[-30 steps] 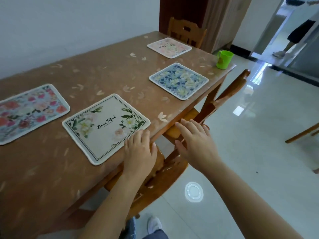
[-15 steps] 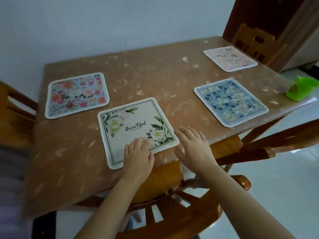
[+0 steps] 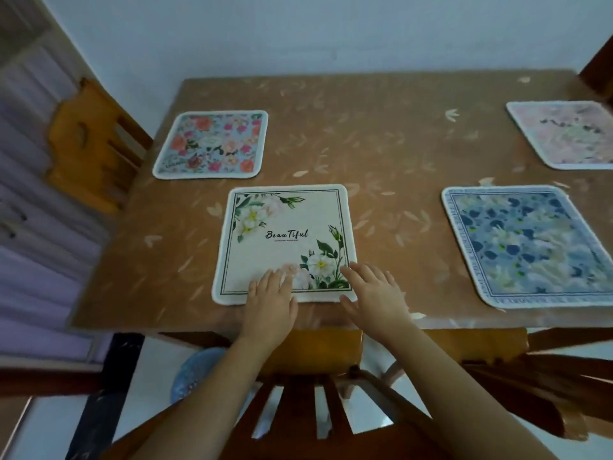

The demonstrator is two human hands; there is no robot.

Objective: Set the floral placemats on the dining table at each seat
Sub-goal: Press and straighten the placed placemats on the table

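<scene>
Both hands are lying flat with fingers straight on the white placemat at lower centre of the desk: the left hand pressing its near edge, the right hand touching its lower right corner.

Pale wall, wooden chair, perhaps lilac curtains at left.

- "BeauTiful", black script: white square fabric placemat with green-leaved flowers, just ahead of left hand and right hand.
- Small print beneath: illegible.
- Border lettering, blue floral placemat right of both hands: illegible.
</scene>
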